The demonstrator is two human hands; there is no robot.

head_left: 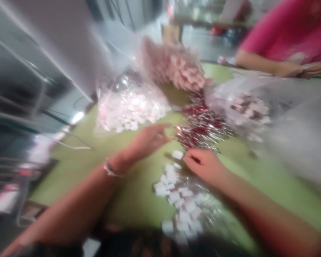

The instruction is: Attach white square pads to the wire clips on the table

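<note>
Green table [270, 178] strewn with clear bags [128, 103], blurred grey room behind.

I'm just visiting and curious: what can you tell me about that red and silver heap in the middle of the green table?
The red and silver heap looks like a loose pile of small shiny pieces, foil-like, glinting in the light; the blur hides their exact shape. It lies flat on the green table, spreading between clear plastic bags. The left hand reaches toward its near edge with fingers stretched out, close to it or just touching. The right hand sits curled just in front of it, by a scatter of small white squares.
</note>
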